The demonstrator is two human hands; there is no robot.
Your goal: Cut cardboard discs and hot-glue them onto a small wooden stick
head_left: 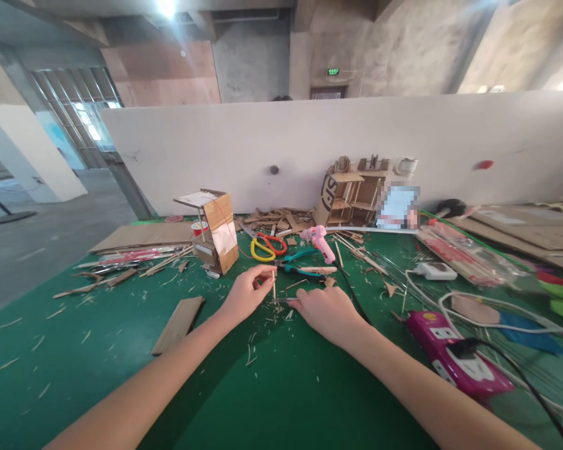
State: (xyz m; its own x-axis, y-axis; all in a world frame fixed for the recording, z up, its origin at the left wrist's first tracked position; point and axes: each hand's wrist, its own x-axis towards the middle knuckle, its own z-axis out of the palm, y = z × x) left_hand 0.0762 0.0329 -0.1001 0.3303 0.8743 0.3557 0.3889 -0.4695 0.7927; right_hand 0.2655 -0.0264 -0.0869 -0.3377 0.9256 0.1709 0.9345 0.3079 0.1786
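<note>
My left hand (248, 290) pinches a thin wooden stick (274, 286) that stands nearly upright over the green table. My right hand (326, 309) is closed on a slim blade-like tool (285, 300), most of it hidden in the fingers. Its tip meets the lower end of the stick. Pale shavings (289, 315) lie beneath the hands. Just beyond them are teal-handled pliers (304, 270), scissors with a yellow and a red handle (263, 248), and a pink glue gun (319, 242).
A small cardboard structure (218, 237) stands at left behind a flat board piece (178, 325). Farther back are a cardboard shelf model (349, 197) and scrap pieces (281, 220). On the right lie a magenta power strip (455, 356), cables and a white adapter (435, 270). A white partition (244, 150) closes off the back.
</note>
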